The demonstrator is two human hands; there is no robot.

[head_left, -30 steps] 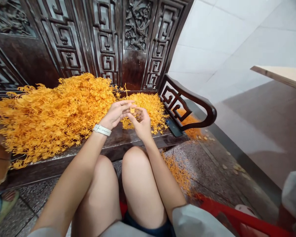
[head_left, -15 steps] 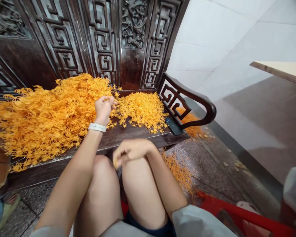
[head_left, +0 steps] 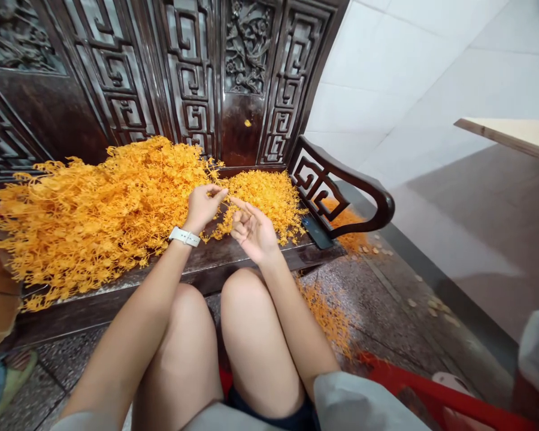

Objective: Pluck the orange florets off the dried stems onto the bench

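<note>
In front of the bench's end, my left hand [head_left: 205,206], with a white watch on its wrist, is pinched at the fingertips. What it holds is too small to make out against the orange pieces. My right hand [head_left: 254,233] is beside it, palm turned up, index finger stretched towards the left fingertips and the others loosely bent, with nothing visible in it. A large heap of orange plastic flower sprigs [head_left: 94,221] lies left of my hands. Behind them is a smaller pile of orange flower pieces [head_left: 269,200]. A small yellow piece [head_left: 247,123] shows against the backrest.
The dark carved wooden bench [head_left: 233,254] has a curved armrest [head_left: 381,203] at right, with a phone [head_left: 317,232] near it. Orange bits [head_left: 327,317] lie on the floor. A cardboard box [head_left: 0,299] stands at left, a red plastic seat [head_left: 404,383] at lower right.
My right hand has risen from over my knee to beside my left hand. The left hand has shifted slightly right. The yellow piece now shows before the backrest.
</note>
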